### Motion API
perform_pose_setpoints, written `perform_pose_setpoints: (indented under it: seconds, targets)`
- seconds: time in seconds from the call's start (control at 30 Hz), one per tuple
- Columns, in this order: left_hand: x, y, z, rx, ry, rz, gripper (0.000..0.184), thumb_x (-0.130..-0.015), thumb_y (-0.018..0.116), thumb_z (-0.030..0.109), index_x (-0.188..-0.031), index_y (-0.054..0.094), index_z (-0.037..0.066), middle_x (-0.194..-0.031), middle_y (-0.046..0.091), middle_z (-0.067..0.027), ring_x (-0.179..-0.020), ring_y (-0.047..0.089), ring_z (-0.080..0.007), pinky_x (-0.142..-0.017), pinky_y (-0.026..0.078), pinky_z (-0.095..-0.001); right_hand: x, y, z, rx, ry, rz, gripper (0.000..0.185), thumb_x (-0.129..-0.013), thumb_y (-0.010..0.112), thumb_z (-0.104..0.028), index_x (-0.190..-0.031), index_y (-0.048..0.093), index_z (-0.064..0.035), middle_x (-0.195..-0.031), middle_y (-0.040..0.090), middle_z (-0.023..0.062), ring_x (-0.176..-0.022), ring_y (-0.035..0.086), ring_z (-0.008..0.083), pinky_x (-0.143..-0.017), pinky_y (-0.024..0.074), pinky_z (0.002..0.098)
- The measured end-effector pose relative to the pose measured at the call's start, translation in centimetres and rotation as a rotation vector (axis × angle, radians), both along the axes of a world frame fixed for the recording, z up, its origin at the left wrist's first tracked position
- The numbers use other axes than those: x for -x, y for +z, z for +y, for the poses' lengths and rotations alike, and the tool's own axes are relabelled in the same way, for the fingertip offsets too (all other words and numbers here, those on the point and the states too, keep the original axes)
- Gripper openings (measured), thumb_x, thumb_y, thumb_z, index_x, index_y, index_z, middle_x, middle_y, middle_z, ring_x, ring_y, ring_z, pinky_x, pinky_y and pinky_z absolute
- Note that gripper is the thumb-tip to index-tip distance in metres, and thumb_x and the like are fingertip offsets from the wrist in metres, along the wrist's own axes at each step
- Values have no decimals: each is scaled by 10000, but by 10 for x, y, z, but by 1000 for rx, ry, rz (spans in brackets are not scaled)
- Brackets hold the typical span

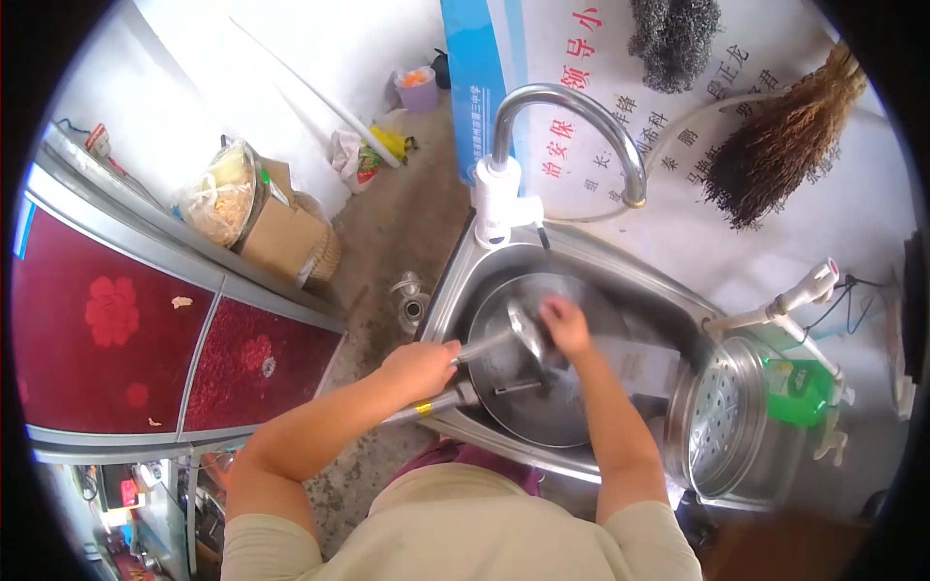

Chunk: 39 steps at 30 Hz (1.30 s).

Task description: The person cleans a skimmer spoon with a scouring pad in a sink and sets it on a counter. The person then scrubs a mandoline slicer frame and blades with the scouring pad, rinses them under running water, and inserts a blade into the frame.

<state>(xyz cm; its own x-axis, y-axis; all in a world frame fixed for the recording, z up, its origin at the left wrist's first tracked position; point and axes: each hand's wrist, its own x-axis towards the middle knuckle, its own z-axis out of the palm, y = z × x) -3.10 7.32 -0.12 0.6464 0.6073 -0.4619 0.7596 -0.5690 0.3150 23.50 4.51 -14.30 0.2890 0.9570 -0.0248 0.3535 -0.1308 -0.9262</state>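
Note:
My left hand (418,371) is wrapped round the handle of a metal ladle (526,334), holding its shiny head over the sink. Close beside that head is my right hand (565,325), its fingers curled and slightly blurred; whatever they grip is hidden. Beneath both hands a large wok (542,412) lies in the steel sink (668,276). Its thick handle (426,407), with a yellow band, sticks out over the sink's near left edge, below my left forearm.
A curved faucet (581,97) rises behind the sink. To the right are a perforated steamer tray (722,416), a green bottle (797,392) and a white pipe with a tap (804,290). A straw brush (785,145) and steel wool (675,44) hang on the wall. A red-panelled cabinet (116,329) stands left.

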Motion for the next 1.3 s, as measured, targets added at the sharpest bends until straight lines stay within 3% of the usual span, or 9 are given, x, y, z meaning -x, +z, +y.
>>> perform_pose_setpoints:
  seconds: [0.1,0.33,0.43,0.47,0.63,0.87,1.1,1.2,1.3]
  targets:
    - [-7,4,1,-43,-56,42,353,-825,507,245,-1137,470,83,-762,608,-158,-720,592,-335,-614,461,-453,38,25,-4,-399,336,-296,170,-761,597,-111,-926,623,-77,-1020,587,118,-962,544,299,-881,406,368]
    - [-3,0,6,-97,-139,68,324,-832,493,227,-1111,460,66,-701,606,-135,-653,597,-328,-560,463,-449,-15,-36,11,114,-70,-413,201,-782,548,-180,-912,628,-51,-936,614,146,-820,592,306,-732,475,360]
    - [0,-6,9,-36,-60,43,323,-839,483,240,-1110,462,66,-682,603,-127,-635,598,-326,-545,461,-445,34,17,3,-172,89,-122,143,-728,616,-97,-857,620,-36,-903,613,120,-890,568,278,-798,457,346]
    - [-1,-6,11,-62,-83,46,324,-841,479,243,-1112,462,65,-686,604,-126,-639,598,-323,-545,460,-445,44,5,5,-409,275,-392,123,-736,620,-140,-826,624,-56,-882,614,109,-907,561,278,-801,452,365]
    - [-3,-14,8,-71,-151,133,338,-847,466,252,-1125,455,59,-714,609,-130,-670,602,-313,-553,457,-443,33,14,14,143,70,-219,184,-770,566,-246,-851,643,-99,-933,615,101,-973,540,291,-855,419,373]
    - [13,-5,14,-205,-225,139,358,-848,450,235,-1171,420,84,-770,610,-130,-692,605,-306,-554,465,-430,-44,-72,11,588,-205,-524,271,-812,490,-255,-997,612,-100,-1059,575,151,-976,547,317,-854,425,391]
    - [54,28,19,-759,-333,-102,257,-795,503,190,-1041,568,223,-611,522,-32,-555,580,-194,-449,443,-315,-33,63,-2,555,-91,-775,239,-812,508,-264,-928,619,-87,-936,612,158,-869,581,339,-764,455,420]
    - [67,34,19,-776,-306,-147,274,-745,577,222,-1019,580,220,-612,530,-29,-556,581,-201,-448,439,-321,-21,99,6,58,-244,-692,229,-795,534,-264,-895,622,-77,-837,629,141,-774,600,331,-671,467,405]
    - [68,58,19,-755,-324,-150,275,-678,632,230,-947,595,185,-608,544,-25,-553,578,-198,-460,436,-328,1,126,35,-22,-277,-527,216,-764,582,-274,-826,645,-77,-738,637,108,-691,615,281,-617,461,371]
